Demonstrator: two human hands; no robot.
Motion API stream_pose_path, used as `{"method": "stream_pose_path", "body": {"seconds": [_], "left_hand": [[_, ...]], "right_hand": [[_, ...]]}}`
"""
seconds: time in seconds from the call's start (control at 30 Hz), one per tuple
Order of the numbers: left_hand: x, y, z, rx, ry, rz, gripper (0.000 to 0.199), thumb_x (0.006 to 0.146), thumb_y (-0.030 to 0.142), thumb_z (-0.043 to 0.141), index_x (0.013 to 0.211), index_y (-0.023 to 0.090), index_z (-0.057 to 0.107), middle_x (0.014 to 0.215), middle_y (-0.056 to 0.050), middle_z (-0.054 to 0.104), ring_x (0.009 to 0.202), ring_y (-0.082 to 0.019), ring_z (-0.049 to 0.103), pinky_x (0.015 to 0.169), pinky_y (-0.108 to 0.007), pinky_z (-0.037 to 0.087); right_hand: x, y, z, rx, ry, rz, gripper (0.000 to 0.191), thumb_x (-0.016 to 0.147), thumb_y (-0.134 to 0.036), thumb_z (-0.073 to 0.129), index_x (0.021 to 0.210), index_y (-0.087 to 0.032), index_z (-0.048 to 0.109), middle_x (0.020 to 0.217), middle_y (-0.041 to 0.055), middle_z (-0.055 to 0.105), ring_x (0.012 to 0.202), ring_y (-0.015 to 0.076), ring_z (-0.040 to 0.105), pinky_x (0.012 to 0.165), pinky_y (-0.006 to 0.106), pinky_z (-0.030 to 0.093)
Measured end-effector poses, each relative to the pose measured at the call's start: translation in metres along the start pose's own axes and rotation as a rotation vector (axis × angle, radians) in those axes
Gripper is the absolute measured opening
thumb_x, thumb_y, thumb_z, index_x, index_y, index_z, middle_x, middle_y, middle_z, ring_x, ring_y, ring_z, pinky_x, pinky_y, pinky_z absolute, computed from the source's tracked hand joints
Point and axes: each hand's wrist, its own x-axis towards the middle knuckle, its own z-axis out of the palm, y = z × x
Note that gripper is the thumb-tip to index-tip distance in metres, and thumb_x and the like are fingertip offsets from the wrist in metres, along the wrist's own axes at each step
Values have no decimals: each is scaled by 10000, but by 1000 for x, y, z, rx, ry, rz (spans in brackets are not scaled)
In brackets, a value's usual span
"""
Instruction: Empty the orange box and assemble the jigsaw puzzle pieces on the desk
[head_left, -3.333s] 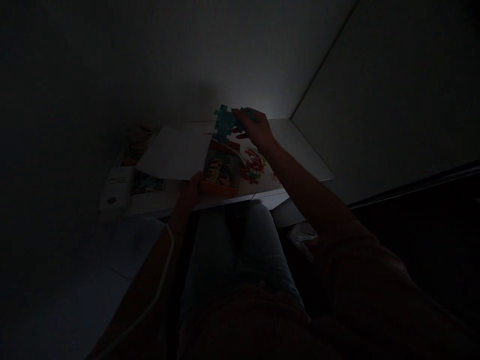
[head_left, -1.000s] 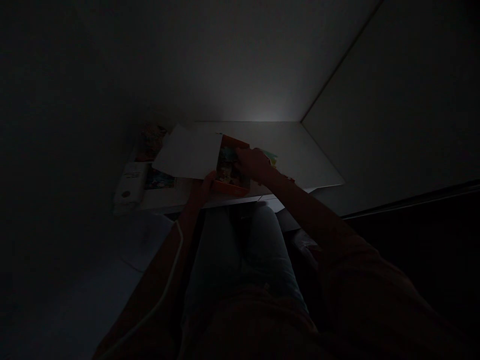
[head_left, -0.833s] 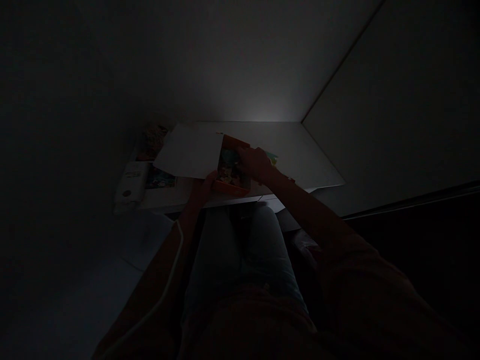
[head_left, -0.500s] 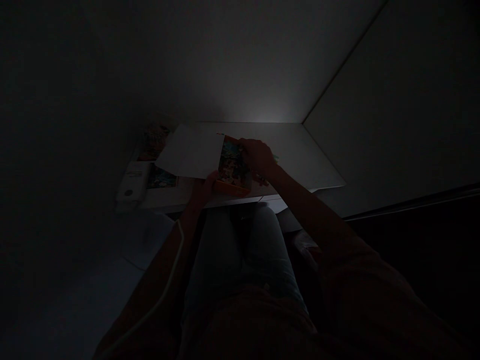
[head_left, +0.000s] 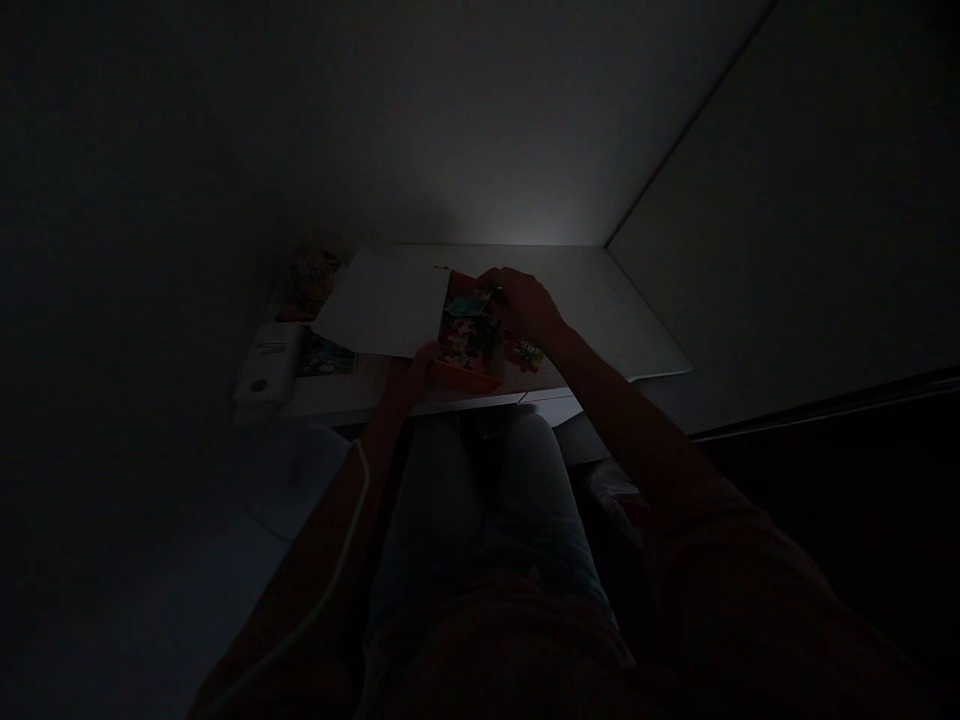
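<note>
The scene is very dark. An orange box stands on the white desk, its white-lined lid folded open to the left. Inside lie many puzzle pieces, some teal and some brownish. My left hand grips the box's near left corner, partly under the lid. Over the box's right rim is my right hand, its fingers curled down around what looks like a puzzle piece at the fingertips. A few connected-looking puzzle pieces lie beside the box on the right, partly below my right wrist.
At the desk's left end are a white box-like object, a dark picture card and a reddish printed item. A wall rises behind the desk. A pale cable runs along my left forearm.
My right hand has shifted slightly right and up over the box's rim, uncovering more of the pieces inside and beside the box. My left hand stays at the corner.
</note>
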Motion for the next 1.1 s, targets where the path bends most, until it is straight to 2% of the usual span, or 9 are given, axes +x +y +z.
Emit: {"method": "stream_pose_path", "body": {"seconds": [0.1, 0.17, 0.27, 0.43, 0.6, 0.7, 0.87, 1.0, 1.1], "left_hand": [[0, 0, 1, -39, 20, -27, 795, 790, 738, 835, 1372, 204, 747, 1658, -234, 732, 1611, -428, 653, 1478, -595, 428], [0, 0, 1, -38, 31, -20, 750, 788, 731, 834, 1337, 227, 753, 1684, -214, 719, 1638, -421, 630, 1492, -584, 406], [0, -1, 1, -22, 26, -12, 648, 811, 718, 829, 1274, 269, 767, 1637, -172, 757, 1614, -406, 652, 1479, -579, 431], [0, -1, -1, -15, 19, -26, 603, 853, 637, 869, 1296, 234, 794, 1613, -202, 760, 1605, -395, 662, 1474, -555, 445], [-1, 1, -1, -37, 7, -57, 559, 890, 565, 860, 1318, 211, 797, 1553, -211, 793, 1560, -417, 695, 1452, -571, 475], [0, 1, -1, -34, -6, -42, 605, 871, 629, 850, 1323, 231, 790, 1555, -193, 797, 1558, -421, 694, 1459, -578, 461], [1, -2, 0, 0, 8, 10, 621, 858, 711, 820, 1269, 246, 778, 1562, -204, 773, 1612, -405, 650, 1488, -565, 410], [1, -3, 0, 8, 9, 35, 592, 871, 696, 812, 1249, 242, 778, 1499, -206, 793, 1595, -401, 661, 1474, -560, 427], [0, -1, 1, 7, 24, -3, 599, 842, 691, 819, 1232, 238, 775, 1536, -209, 786, 1582, -410, 666, 1469, -582, 430]], "right_hand": [[1, 7, -6, 54, -20, -67, 475, 1027, -173, 584, 1456, -191, 786, 1423, 180, 810, 1304, 360, 756, 1132, 486, 593], [0, 7, -10, 52, -59, -108, 450, 1016, -170, 601, 1417, -201, 802, 1417, 174, 806, 1280, 353, 756, 1129, 480, 594], [-5, 3, -14, -9, -119, -133, 404, 1038, -209, 621, 1390, -224, 820, 1519, 172, 769, 1260, 356, 757, 1049, 461, 604], [-9, -7, -15, -92, -132, -122, 400, 1081, -248, 623, 1431, -261, 817, 1648, 137, 711, 1232, 339, 772, 941, 430, 604], [-5, -6, -10, 68, 14, -89, 456, 1083, -190, 573, 1495, -167, 766, 1563, 215, 722, 1324, 347, 748, 1104, 474, 624], [-6, -3, -6, 126, -48, -150, 509, 1066, -168, 551, 1533, -197, 752, 1587, 203, 732, 1380, 365, 730, 1155, 522, 618], [-9, -1, -4, 221, -71, -114, 629, 974, -184, 608, 1597, -163, 692, 1545, 198, 797, 1299, 362, 763, 1118, 496, 613], [-6, 0, -5, 261, -107, -86, 601, 939, -222, 643, 1528, -143, 732, 1404, 182, 861, 1148, 331, 795, 1051, 451, 605], [-2, 2, -4, 267, -130, -90, 545, 929, -228, 654, 1449, -134, 790, 1346, 164, 881, 1147, 323, 806, 1042, 425, 598]]}}
